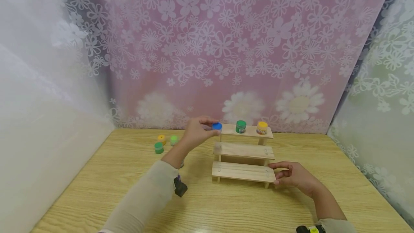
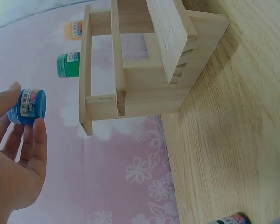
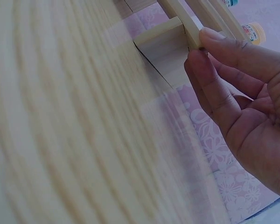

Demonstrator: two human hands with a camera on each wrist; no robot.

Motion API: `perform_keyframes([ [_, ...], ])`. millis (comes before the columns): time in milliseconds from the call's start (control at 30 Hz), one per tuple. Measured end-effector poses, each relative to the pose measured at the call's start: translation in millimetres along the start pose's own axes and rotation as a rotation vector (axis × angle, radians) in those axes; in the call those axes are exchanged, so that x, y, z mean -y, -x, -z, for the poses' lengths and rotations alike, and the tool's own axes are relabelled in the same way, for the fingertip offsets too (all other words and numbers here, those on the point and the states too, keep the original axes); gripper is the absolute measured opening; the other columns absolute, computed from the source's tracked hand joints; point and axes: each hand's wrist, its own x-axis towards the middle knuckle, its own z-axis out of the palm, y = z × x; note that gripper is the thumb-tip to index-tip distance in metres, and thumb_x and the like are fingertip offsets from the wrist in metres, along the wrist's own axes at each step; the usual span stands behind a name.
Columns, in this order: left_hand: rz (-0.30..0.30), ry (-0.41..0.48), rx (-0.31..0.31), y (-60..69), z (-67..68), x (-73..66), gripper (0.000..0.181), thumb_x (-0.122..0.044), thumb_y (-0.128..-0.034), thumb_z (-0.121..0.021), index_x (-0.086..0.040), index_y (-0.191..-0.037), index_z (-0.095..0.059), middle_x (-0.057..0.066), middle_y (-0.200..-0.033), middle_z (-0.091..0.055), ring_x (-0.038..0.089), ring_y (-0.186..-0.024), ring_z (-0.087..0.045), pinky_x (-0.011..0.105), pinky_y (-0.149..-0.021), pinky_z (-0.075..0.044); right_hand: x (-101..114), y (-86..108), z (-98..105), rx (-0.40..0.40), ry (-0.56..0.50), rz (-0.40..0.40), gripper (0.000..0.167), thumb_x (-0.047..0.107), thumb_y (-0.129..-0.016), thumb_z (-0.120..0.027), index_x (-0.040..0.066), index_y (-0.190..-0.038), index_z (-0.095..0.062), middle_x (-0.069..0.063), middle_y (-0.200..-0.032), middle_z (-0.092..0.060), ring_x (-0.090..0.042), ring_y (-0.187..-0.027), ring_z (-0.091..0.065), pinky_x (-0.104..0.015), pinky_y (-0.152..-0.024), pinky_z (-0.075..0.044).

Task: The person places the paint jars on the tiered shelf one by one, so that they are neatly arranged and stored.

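My left hand holds a small blue paint jar between thumb and fingers at the left end of the top shelf. In the left wrist view the blue jar is beyond the shelf's edge, apart from the wood. A three-tier wooden rack stands on the table. On its top tier are a green paint jar and a yellow paint jar. My right hand pinches the right end of the lowest tier, seen closely in the right wrist view, where the thumb lies on the board's edge.
Left of the rack, on the wooden table, stand a yellow-orange jar, a light green jar and a dark green jar. Another jar is mostly hidden behind the left wrist. A floral curtain hangs behind the table.
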Motion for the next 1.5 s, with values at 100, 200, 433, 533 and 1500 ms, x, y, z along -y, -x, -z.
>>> perform_keyframes([
  [100,0.01,0.008,-0.016,-3.3,-3.5,0.0,0.027,-0.022,-0.0796,-0.084,-0.016,-0.105,-0.076,0.001,-0.103,-0.066,0.018,-0.093,-0.067,0.029,-0.074,-0.058,1,0.4,0,-0.002,0.002,-0.001,0.062,0.007,-0.085,-0.076,-0.01,-0.137,-0.048,-0.019,-0.12,-0.054,-0.022,-0.089,-0.064,-0.04,-0.079,-0.058],
  [200,0.008,0.004,-0.031,-6.1,-7.2,0.1,0.028,-0.022,-0.0794,-0.084,-0.015,-0.105,-0.076,0.002,-0.104,-0.067,0.021,-0.093,-0.067,0.03,-0.072,-0.058,0,0.5,0,-0.003,0.002,0.001,0.062,0.008,-0.085,-0.076,-0.01,-0.137,-0.048,-0.019,-0.123,-0.053,-0.022,-0.089,-0.064,-0.041,-0.078,-0.058],
  [433,-0.014,-0.022,-0.029,-12.0,-14.5,2.8,0.028,-0.019,-0.0795,-0.084,-0.013,-0.106,-0.076,0.005,-0.107,-0.068,0.023,-0.096,-0.067,0.028,-0.072,-0.058,-3,-0.1,2,-0.004,0.002,0.006,0.062,0.007,-0.085,-0.076,-0.01,-0.137,-0.048,-0.016,-0.125,-0.053,-0.021,-0.09,-0.063,-0.04,-0.078,-0.058],
  [533,-0.006,-0.017,-0.021,-15.1,-15.9,4.7,0.029,-0.019,-0.0792,-0.084,-0.012,-0.106,-0.076,0.006,-0.107,-0.068,0.026,-0.098,-0.067,0.029,-0.073,-0.058,-3,0.2,2,-0.007,0.003,0.003,0.062,0.007,-0.085,-0.076,-0.01,-0.137,-0.048,-0.016,-0.124,-0.053,-0.021,-0.09,-0.063,-0.04,-0.078,-0.058],
  [1500,0.008,-0.086,-0.033,-36.6,-30.8,22.6,0.037,-0.014,-0.0861,-0.077,-0.006,-0.121,-0.069,0.011,-0.113,-0.07,0.021,-0.098,-0.068,0.023,-0.072,-0.057,-4,-1.3,1,-0.004,0.01,0.001,0.062,0.008,-0.084,-0.077,-0.009,-0.137,-0.049,-0.018,-0.119,-0.056,-0.022,-0.089,-0.064,-0.039,-0.078,-0.058],
])
